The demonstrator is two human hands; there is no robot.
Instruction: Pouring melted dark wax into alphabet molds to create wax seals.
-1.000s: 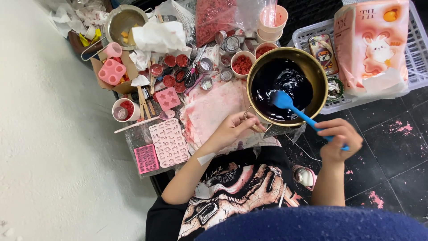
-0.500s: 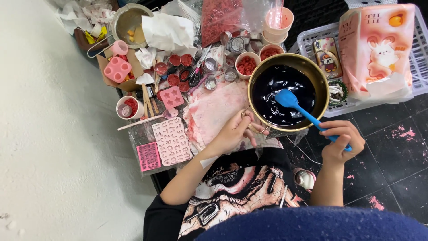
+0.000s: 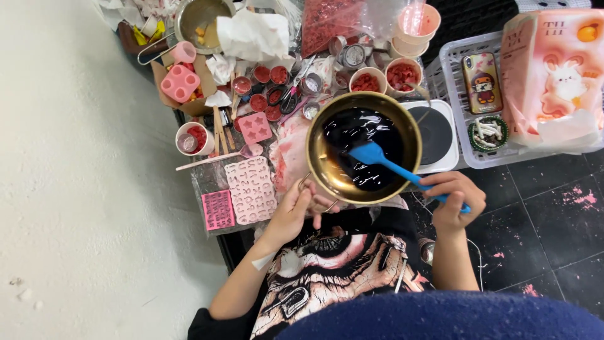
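I see the brass pot tilted above the cluttered table, beside the white hotplate; it holds glossy, near-black liquid pooled low inside. My left hand is curled around its handle, and my right hand is closed around the blue spatula, blade in the liquid. Nearby, white cups hold red bits, and the pink letter mould lies flat.

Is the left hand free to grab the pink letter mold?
Probably not right away: the left hand grips the pan handle, though the letter mold lies uncovered just beside it.
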